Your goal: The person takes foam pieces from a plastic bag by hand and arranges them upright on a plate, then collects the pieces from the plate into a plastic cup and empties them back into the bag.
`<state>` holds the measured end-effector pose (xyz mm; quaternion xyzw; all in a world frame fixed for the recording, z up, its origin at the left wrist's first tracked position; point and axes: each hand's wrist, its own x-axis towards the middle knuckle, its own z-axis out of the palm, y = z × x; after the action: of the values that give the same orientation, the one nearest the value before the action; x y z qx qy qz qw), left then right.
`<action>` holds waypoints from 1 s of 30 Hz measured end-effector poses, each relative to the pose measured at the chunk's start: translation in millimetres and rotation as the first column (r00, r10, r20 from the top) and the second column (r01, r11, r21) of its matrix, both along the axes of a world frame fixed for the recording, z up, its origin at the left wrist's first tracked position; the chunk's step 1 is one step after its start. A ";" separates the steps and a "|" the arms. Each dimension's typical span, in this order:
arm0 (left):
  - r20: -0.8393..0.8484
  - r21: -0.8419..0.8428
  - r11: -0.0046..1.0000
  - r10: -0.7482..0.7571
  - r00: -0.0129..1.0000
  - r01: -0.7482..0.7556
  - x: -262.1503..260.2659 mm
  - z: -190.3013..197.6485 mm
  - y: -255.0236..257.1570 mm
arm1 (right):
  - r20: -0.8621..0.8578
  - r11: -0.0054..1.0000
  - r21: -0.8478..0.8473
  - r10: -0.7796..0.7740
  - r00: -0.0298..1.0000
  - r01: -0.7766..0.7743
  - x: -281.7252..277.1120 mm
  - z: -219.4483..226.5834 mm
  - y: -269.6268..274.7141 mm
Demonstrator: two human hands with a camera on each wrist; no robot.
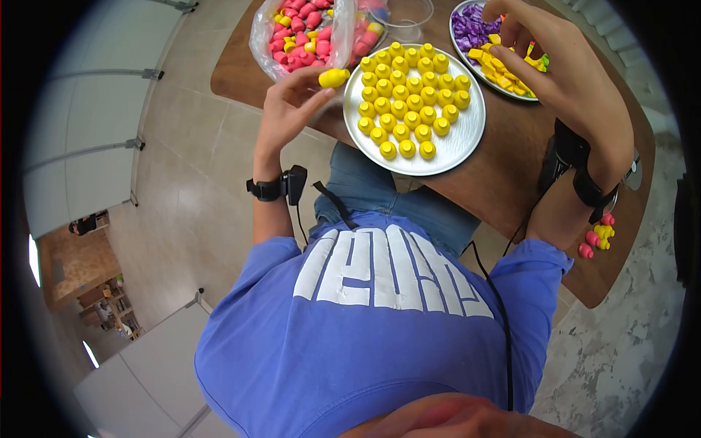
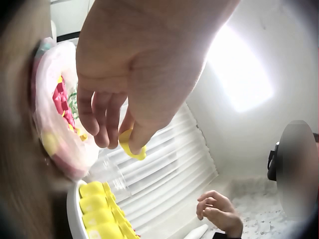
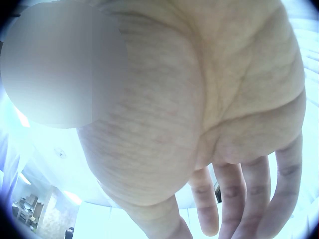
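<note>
In the head view my left hand [image 1: 287, 109] pinches a yellow bottle-shaped piece [image 1: 334, 78] between thumb and fingers, at the left rim of a round white plate [image 1: 460, 139] bearing many upright yellow pieces [image 1: 399, 92]. The left wrist view shows the left hand [image 2: 134, 69] with the yellow piece [image 2: 132, 145] at its thumb tip. My right hand [image 1: 562, 69] hangs over a second plate of purple [image 1: 473, 31] and yellow [image 1: 498, 69] pieces, its fingers loosely bent. In the right wrist view the right hand [image 3: 214, 114] has nothing visible in its fingers.
A clear plastic bag [image 1: 272, 60] of pink and yellow pieces lies at the table's back left, beside a clear container [image 1: 406, 20]. Several pink and yellow pieces [image 1: 603, 232] lie near the table's right edge. Cables hang from both wrists.
</note>
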<state>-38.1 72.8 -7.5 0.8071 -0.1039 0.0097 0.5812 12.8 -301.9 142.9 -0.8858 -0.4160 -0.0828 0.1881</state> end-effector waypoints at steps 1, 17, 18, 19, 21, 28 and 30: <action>-0.048 -0.063 0.998 -0.021 0.999 0.018 -3.8 -4.9 -0.5 | 0.001 0.999 0.011 -0.044 0.999 0.044 -5.8 2.1 5.0; 0.136 -0.065 0.997 -0.035 0.990 0.044 -29.5 39.7 -64.0 | -0.231 0.960 0.182 0.251 0.940 -0.212 -4.7 -31.7 36.1; 0.139 -0.071 0.997 -0.032 0.990 0.042 -29.1 42.7 -67.8 | -0.221 0.936 0.226 0.318 0.922 -0.269 -4.8 -33.8 39.2; 0.166 -0.055 0.997 -0.048 0.985 0.058 -28.9 45.1 -71.3 | -0.264 0.943 0.206 0.312 0.913 -0.262 -6.5 -31.4 40.8; 0.196 -0.040 0.997 -0.059 0.979 0.068 -28.1 47.6 -75.8 | -0.227 0.942 0.179 0.320 0.920 -0.283 -4.4 -33.2 42.4; 0.250 -0.004 0.996 -0.090 0.964 0.094 -29.1 48.4 -78.8 | -0.162 0.930 0.192 0.346 0.924 -0.314 -4.4 -40.8 47.0; 0.242 -0.014 0.995 -0.092 0.966 0.098 -29.4 47.8 -80.1 | -0.160 0.935 0.188 0.331 0.930 -0.301 -6.7 -42.5 49.3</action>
<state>-67.5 -7.3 40.3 0.7864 -0.2124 0.0812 0.5743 6.1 -252.6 100.4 -0.7928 -0.5257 -0.0002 0.3084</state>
